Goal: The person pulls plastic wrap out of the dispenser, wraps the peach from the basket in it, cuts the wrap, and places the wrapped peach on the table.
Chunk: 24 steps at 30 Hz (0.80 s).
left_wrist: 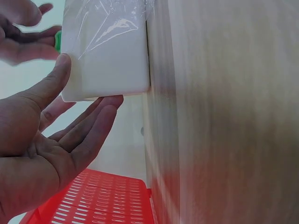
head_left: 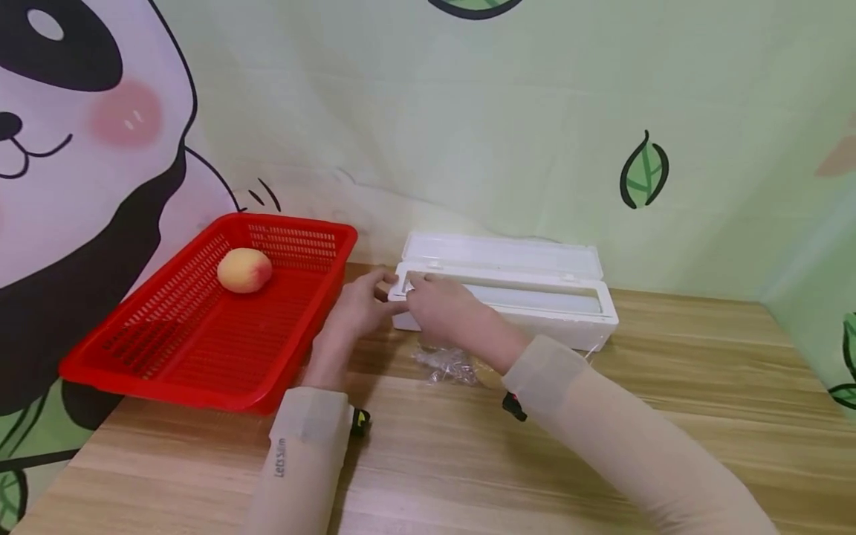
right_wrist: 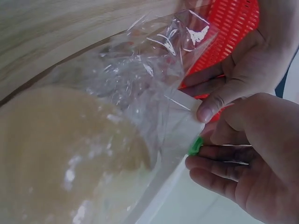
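Observation:
A white cling film box (head_left: 521,318) with its lid raised lies on the table, a pale roll showing inside. My left hand (head_left: 361,301) holds the box's left end; in the left wrist view the thumb lies on an upper edge and the fingertips touch the end face. At that same end my right hand (head_left: 448,312) pinches a small green slider (right_wrist: 195,145), mostly hidden by the fingers. Crumpled clear film (right_wrist: 135,79) hangs along the box's front. A round pale yellow thing (right_wrist: 70,144) sits against the film, its kind unclear.
Left of the box stands a red plastic basket (head_left: 207,397) with one peach (head_left: 244,270) in it. The wooden table (head_left: 428,461) reaches back to a printed cloth (head_left: 508,134) behind the box.

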Tool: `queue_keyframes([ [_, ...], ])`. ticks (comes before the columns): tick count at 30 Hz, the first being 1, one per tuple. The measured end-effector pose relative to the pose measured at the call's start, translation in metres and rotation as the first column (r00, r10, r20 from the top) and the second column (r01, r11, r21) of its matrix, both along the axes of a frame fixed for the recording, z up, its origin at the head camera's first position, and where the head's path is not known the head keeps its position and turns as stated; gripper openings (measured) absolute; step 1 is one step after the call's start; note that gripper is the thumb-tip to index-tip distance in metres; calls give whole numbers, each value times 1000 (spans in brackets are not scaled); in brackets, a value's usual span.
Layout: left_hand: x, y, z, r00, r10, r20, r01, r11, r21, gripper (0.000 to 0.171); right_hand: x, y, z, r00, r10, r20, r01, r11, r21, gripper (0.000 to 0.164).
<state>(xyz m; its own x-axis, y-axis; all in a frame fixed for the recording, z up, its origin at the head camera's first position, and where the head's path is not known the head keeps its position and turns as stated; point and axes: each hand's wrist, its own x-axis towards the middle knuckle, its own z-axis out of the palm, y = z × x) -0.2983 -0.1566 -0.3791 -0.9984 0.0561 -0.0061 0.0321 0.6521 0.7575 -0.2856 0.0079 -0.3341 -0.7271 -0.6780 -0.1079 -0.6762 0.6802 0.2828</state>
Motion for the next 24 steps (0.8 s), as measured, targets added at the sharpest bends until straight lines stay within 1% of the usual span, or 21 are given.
queue_keyframes([
  [5, -2, -2, -2, 1000, 3, -14, -2, 1000, 19, 48, 3, 6, 2, 1000, 7, 6, -7, 1000, -9, 33],
  [10, -2, -2, -4, 1000, 7, -4, -7, 1000, 16, 49, 6, 8, 0, 999, -14, 34, 15, 999, -43, 31],
  [12, -2, -1, -3, 1000, 12, -2, -12, 1000, 13, 49, 6, 8, -1, 999, -30, 41, 32, 998, -51, 28],
  [18, -1, 3, -1, 1000, 20, 4, -20, 1000, 8, 51, 6, 10, -2, 998, -62, 28, 63, 998, -29, 17],
  [24, 1, 2, 0, 1000, 22, 5, -23, 1000, 9, 52, 8, 9, -2, 999, -49, -8, 49, 999, -4, 17],
])
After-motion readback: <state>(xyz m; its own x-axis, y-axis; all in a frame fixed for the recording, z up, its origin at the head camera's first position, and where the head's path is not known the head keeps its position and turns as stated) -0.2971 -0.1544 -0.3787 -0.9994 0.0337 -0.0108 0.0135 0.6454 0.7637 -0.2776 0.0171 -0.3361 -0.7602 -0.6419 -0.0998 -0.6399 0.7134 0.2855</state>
